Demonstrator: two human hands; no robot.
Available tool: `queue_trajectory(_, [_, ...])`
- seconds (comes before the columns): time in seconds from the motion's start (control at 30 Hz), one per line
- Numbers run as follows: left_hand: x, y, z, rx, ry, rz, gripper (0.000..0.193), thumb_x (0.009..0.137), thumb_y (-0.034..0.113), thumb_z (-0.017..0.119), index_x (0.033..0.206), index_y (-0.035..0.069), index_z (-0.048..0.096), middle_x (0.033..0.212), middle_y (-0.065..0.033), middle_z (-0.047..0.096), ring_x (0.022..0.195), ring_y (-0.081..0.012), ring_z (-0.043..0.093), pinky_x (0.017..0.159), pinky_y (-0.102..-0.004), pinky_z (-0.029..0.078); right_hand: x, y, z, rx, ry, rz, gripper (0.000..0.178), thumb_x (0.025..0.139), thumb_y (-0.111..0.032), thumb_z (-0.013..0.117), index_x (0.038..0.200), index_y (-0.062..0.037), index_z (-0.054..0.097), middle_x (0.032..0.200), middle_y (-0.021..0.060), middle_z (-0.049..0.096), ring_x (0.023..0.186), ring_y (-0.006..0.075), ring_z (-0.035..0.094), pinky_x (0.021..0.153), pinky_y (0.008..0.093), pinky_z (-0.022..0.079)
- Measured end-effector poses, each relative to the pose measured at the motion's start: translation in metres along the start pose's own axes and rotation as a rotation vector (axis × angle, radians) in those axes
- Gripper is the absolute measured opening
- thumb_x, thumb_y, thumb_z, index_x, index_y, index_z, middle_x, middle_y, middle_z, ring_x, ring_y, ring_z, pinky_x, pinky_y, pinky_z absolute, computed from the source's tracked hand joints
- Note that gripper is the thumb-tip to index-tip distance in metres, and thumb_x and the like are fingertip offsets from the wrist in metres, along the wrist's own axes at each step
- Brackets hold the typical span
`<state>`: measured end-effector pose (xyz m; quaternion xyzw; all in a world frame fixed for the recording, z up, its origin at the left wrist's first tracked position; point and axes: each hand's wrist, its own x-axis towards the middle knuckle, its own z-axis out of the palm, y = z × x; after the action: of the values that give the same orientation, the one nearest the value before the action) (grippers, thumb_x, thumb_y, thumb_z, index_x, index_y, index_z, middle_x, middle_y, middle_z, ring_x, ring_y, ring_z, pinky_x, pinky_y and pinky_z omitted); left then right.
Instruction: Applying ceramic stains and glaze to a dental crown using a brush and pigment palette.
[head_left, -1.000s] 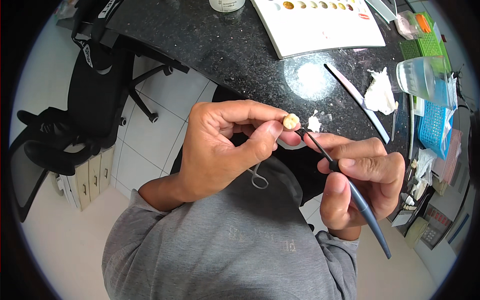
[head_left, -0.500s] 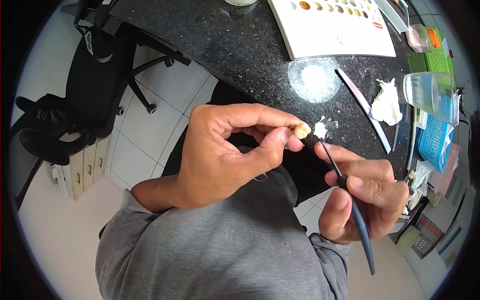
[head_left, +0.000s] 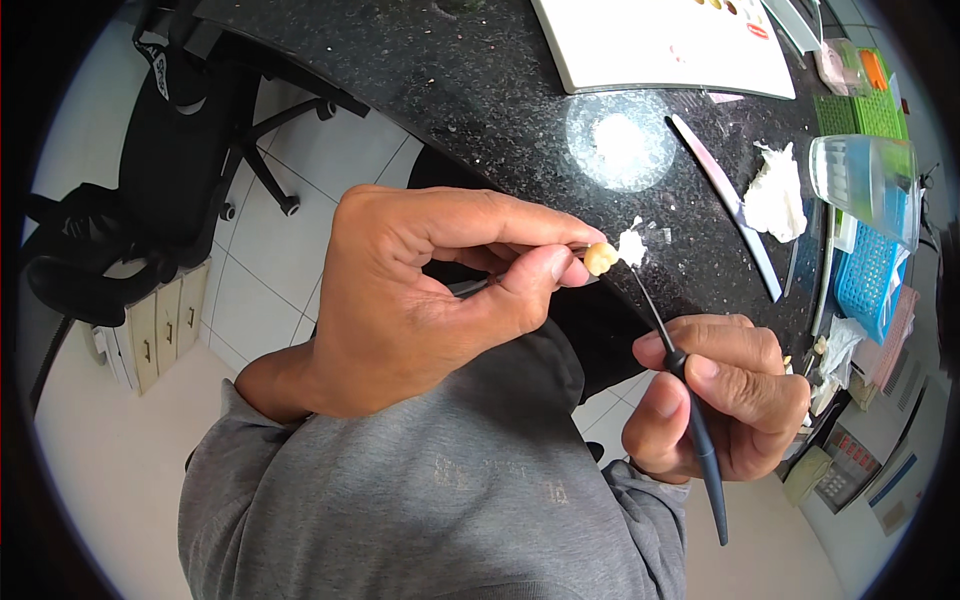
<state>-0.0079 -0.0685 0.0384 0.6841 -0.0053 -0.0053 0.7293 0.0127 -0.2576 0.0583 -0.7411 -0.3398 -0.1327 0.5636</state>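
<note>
My left hand (head_left: 430,290) pinches a small yellowish dental crown (head_left: 600,259) between thumb and index finger. A dark thin piece shows between these fingertips, mostly hidden. The crown's bumpy chewing surface shows past the fingers. In a pen-like grip, my right hand (head_left: 725,395) has a slim fine-tipped dental tool (head_left: 706,450) with a dark blue-grey handle. Its narrow shaft points up and left, the tip close to the crown's right side. Whether tip and crown touch, or whether the tip is bristle or metal, I cannot tell. Beyond them, white material (head_left: 632,246) lies on the black speckled counter (head_left: 470,110).
A white board (head_left: 670,50) with round colour spots lies at the back. Right of the bright light spot are a pink-and-blue strip (head_left: 720,180), crumpled white tissue (head_left: 775,195), a clear cup (head_left: 862,185) and a blue basket (head_left: 868,280). A black office chair (head_left: 185,170) stands left.
Both hands sit slightly further left in the picture, as does much of the scene. The crown shows a little more of its surface, and the tool is still held beside it.
</note>
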Motion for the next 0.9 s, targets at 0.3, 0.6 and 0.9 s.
queue_trajectory(0.3, [0.001, -0.003, -0.001, 0.001, -0.019, 0.008, 0.018, 0.082, -0.009, 0.053, 0.095, -0.008, 0.066, 0.082, -0.0167, 0.068, 0.075, -0.0171, 0.068, 0.071, -0.026, 0.058, 0.003, 0.002, 0.008, -0.012, 0.043, 0.014, 0.029, 0.06, 0.008, 0.075, 0.081, 0.0045, 0.055, 0.065, 0.0182, 0.061, 0.049, 0.0189, 0.061, 0.041, 0.0251, 0.049])
queue_trajectory(0.6, [0.001, -0.002, -0.002, 0.003, -0.019, 0.017, 0.017, 0.082, -0.008, 0.054, 0.094, -0.007, 0.067, 0.082, -0.0163, 0.068, 0.075, -0.017, 0.068, 0.069, -0.0253, 0.058, 0.004, -0.003, 0.001, -0.15, -0.13, 0.034, 0.024, 0.081, -0.008, 0.066, 0.087, 0.0005, 0.045, 0.069, 0.0175, 0.059, 0.054, 0.0171, 0.061, 0.047, 0.0222, 0.047])
queue_trajectory(0.9, [0.001, -0.003, -0.001, 0.003, -0.01, 0.028, 0.018, 0.082, -0.008, 0.054, 0.093, -0.007, 0.067, 0.08, -0.0157, 0.068, 0.073, -0.0161, 0.068, 0.068, -0.0247, 0.057, 0.002, -0.002, 0.002, -0.143, -0.127, 0.031, 0.024, 0.081, -0.008, 0.066, 0.088, 0.0001, 0.045, 0.07, 0.0162, 0.059, 0.055, 0.0169, 0.061, 0.049, 0.0226, 0.046])
